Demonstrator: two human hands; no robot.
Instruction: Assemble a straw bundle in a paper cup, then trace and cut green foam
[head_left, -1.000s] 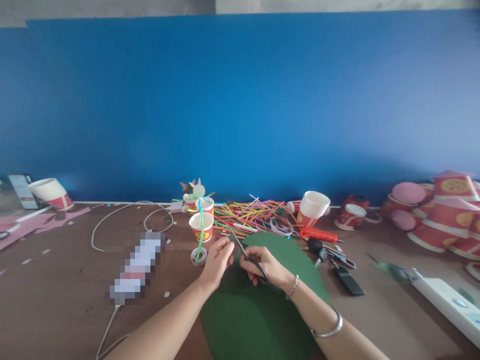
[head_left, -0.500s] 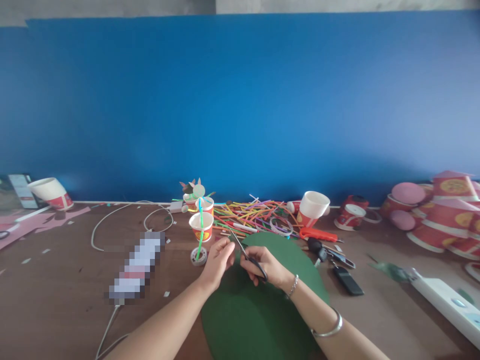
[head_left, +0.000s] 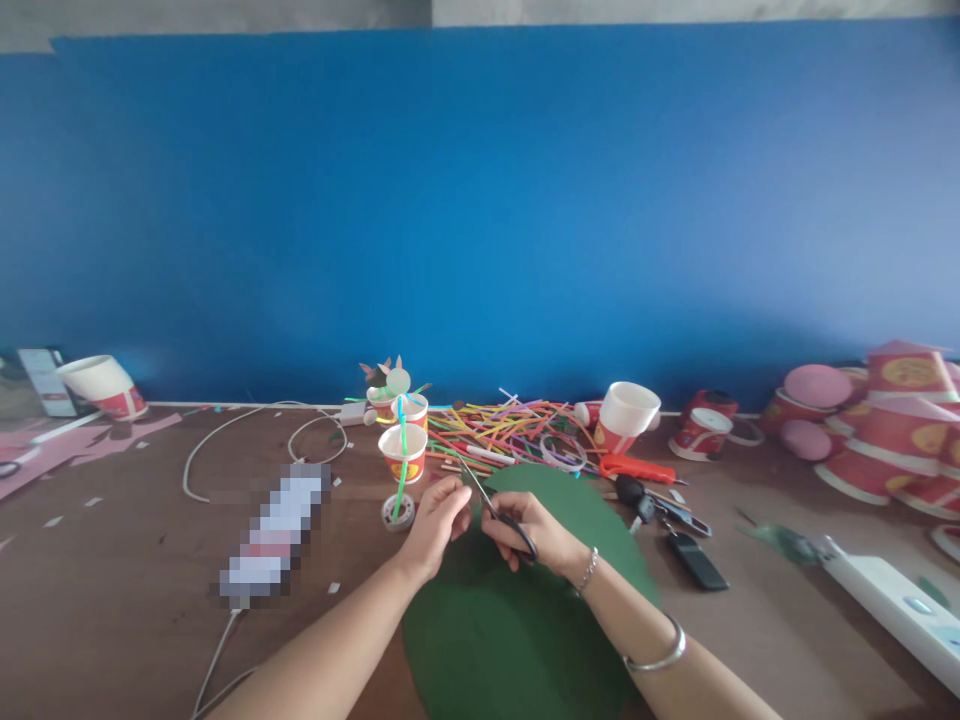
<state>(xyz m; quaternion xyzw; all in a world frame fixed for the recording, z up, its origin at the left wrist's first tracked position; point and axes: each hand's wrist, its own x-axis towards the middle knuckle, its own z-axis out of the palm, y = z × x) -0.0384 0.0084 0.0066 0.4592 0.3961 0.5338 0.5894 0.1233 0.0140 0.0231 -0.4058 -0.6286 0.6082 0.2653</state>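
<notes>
Scissors (head_left: 513, 535) with dark handles are in my right hand (head_left: 529, 525), fingers wrapped round the loops. Their blades point up and to the left, with the tips just past my left fingertips. My left hand (head_left: 439, 520) is closed in a pinch beside the blades; whatever lies between its thumb and fingers is too small to make out. Under both hands lies a large green sheet with a rounded edge (head_left: 517, 640). Just left of my left hand stands a paper cup (head_left: 391, 462) with a green strip, and a roll of tape (head_left: 391, 512) is in front of it.
Colourful sticks (head_left: 495, 430) lie heaped along the blue wall. A white-rimmed paper cup (head_left: 628, 405), an orange cutter (head_left: 637, 470) and keys (head_left: 697, 560) are to the right. A power strip (head_left: 892, 600) lies far right. A cable (head_left: 217, 650) runs across the left side.
</notes>
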